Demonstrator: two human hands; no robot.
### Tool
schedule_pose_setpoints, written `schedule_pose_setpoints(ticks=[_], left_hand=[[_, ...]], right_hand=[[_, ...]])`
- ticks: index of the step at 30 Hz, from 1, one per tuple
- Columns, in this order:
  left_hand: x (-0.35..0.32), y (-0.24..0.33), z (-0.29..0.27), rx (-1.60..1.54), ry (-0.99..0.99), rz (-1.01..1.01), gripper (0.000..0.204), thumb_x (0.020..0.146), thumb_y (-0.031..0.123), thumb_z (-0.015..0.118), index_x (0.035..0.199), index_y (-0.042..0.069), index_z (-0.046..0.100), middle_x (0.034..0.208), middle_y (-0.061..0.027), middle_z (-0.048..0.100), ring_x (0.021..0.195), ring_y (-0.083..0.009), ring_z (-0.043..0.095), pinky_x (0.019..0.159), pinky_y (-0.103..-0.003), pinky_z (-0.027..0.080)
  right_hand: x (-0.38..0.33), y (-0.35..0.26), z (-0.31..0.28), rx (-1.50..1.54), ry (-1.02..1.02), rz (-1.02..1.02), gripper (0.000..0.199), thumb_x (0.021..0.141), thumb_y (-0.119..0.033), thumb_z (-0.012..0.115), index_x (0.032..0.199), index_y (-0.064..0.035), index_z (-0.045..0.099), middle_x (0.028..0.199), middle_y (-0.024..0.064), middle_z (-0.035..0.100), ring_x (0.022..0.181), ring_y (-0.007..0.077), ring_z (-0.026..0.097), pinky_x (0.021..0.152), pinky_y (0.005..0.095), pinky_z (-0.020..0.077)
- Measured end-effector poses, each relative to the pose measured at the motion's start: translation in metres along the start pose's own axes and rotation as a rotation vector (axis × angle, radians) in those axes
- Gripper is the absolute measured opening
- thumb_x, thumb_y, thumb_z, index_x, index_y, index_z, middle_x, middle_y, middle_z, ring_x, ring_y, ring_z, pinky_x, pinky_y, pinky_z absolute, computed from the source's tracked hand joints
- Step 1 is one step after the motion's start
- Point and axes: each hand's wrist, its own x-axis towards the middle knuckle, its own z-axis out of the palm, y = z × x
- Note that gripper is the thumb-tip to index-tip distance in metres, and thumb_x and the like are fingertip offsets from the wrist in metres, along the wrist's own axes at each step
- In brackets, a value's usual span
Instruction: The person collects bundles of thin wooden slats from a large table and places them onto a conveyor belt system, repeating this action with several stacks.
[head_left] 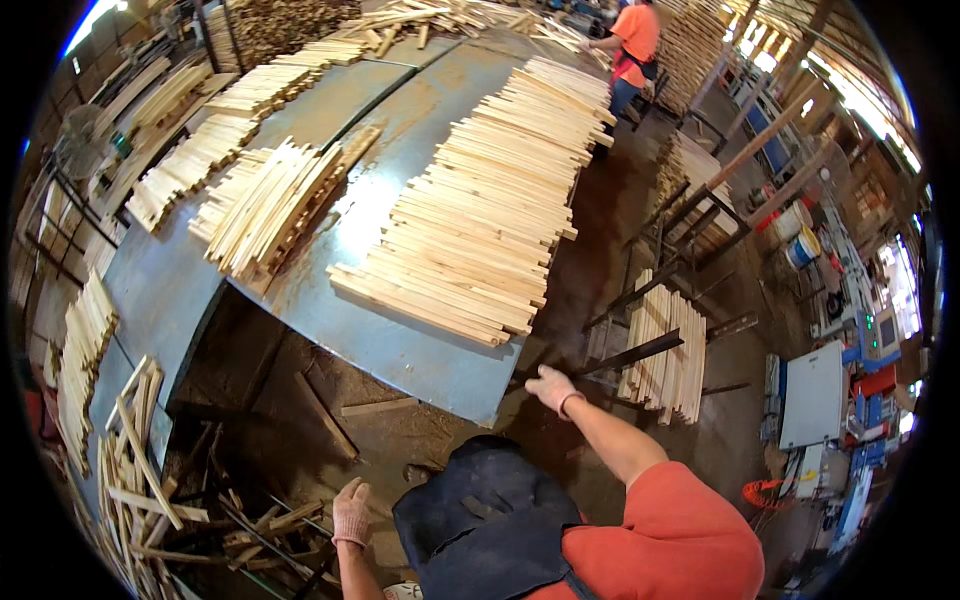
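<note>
My right hand (552, 391), in a pale knit glove, reaches out just off the near right corner of the blue-grey metal table (440, 387). Its fingers are loosely bent, and nothing shows in them. Low in the view, my left hand (350, 513), gloved too, hangs with its fingers apart and holds nothing. A long row of light wooden sticks (470, 215) lies side by side on the table, ahead of both hands. To its left, a smaller stack of sticks (270, 205) rests on the same table.
Loose scrap wood (145, 480) piles up at the lower left. Right of me, a metal rack (640, 352) with projecting bars carries more sticks (665, 345). A co-worker in an orange shirt (637, 35) stands at the table's far right. Machinery (815, 395) lines the right side.
</note>
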Motion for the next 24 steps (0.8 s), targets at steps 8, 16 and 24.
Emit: schedule_pose_setpoints(ticks=[8,16,24], left_hand=[[0.107,0.066,0.065,-0.036,0.012,-0.028,0.048,0.100,0.023,0.068,0.138,-0.007,0.068,0.136,-0.0201,0.072,0.122,-0.0296,0.068,0.106,-0.037,0.052],[0.157,0.103,0.231,0.231,0.238,0.128,0.058,0.093,0.033,0.074,0.140,0.002,0.064,0.142,-0.0255,0.063,0.135,-0.0401,0.058,0.115,-0.046,0.046],[0.217,0.159,0.286,0.586,0.439,0.167,0.064,0.091,0.042,0.073,0.142,0.005,0.063,0.134,-0.0204,0.059,0.128,-0.0427,0.055,0.110,-0.053,0.043]], right_hand=[[0.167,-0.067,-0.121,0.079,0.440,-0.008,0.087,0.090,-0.040,0.073,0.160,0.0020,0.042,0.153,0.0314,0.054,0.145,0.0423,0.051,0.122,0.0418,0.0404],[0.334,-0.052,-0.169,0.278,0.498,-0.280,0.064,0.093,-0.021,0.067,0.153,-0.0038,0.052,0.146,0.0205,0.062,0.138,0.0321,0.058,0.118,0.0402,0.0425],[0.376,-0.002,-0.169,0.186,0.541,-0.164,0.067,0.101,-0.025,0.063,0.157,0.0069,0.046,0.161,0.0245,0.052,0.148,0.0334,0.051,0.123,0.0366,0.0361]])
